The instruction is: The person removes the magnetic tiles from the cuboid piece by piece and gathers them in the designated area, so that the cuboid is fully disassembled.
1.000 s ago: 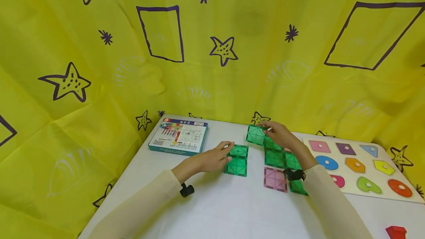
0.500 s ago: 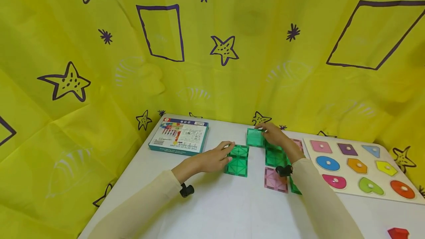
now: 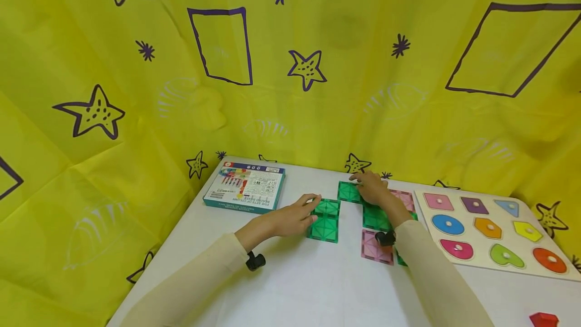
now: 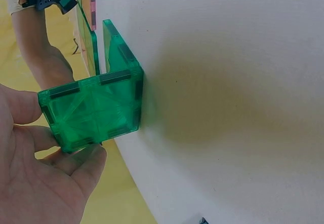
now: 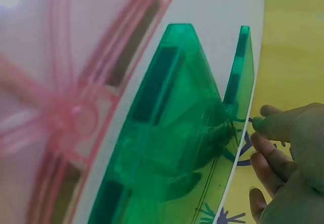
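Note:
My left hand holds a pair of joined green magnetic tiles. In the left wrist view my thumb and fingertips are at the edges of a green square, with a second tile angled behind it. Farther right, my right hand has its fingers at the edge of another green magnetic tile near the table's back. The right wrist view shows curled fingers at that narrow tile. More green tiles lie partly hidden below the right wrist.
A pink tile lies nearest the front, and another pink tile sits beyond the right arm. A shape puzzle board occupies the right side. A boxed toy set rests back left, and a red block is front right.
The green tile at my right hand has shifted slightly towards the front and appears shorter from above. My right forearm has swung left. The left hand and its tiles stay put.

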Demonstrator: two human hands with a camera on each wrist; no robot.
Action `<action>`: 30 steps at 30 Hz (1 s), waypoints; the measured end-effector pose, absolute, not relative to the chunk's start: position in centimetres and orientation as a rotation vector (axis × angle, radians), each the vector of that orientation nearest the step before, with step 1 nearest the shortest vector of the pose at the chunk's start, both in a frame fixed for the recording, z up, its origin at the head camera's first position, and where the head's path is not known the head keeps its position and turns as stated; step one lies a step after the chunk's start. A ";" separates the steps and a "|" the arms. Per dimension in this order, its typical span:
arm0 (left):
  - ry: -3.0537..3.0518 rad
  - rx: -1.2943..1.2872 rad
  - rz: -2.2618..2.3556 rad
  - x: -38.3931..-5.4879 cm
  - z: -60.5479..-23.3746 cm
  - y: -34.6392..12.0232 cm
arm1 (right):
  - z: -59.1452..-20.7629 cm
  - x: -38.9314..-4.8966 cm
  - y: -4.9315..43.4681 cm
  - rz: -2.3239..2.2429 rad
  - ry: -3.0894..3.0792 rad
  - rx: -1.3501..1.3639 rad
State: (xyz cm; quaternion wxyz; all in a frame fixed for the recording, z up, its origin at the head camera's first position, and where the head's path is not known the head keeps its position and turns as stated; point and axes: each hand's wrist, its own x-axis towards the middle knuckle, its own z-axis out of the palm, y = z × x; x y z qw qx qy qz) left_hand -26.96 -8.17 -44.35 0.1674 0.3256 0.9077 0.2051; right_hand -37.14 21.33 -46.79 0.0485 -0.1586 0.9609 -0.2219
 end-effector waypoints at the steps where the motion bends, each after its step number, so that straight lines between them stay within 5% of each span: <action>1: 2.583 0.929 0.583 -27.0 -44.4 -8.2 | -46.7 -37.0 21.3 -0.680 2.933 -0.491; 17: 2.591 0.938 0.577 -26.9 -44.3 -8.2 | -44.7 -32.5 17.9 -1.002 2.774 -0.906; 30: 2.583 0.886 0.613 -26.6 -44.2 -8.2 | -45.0 -28.4 16.6 -0.742 2.897 -1.131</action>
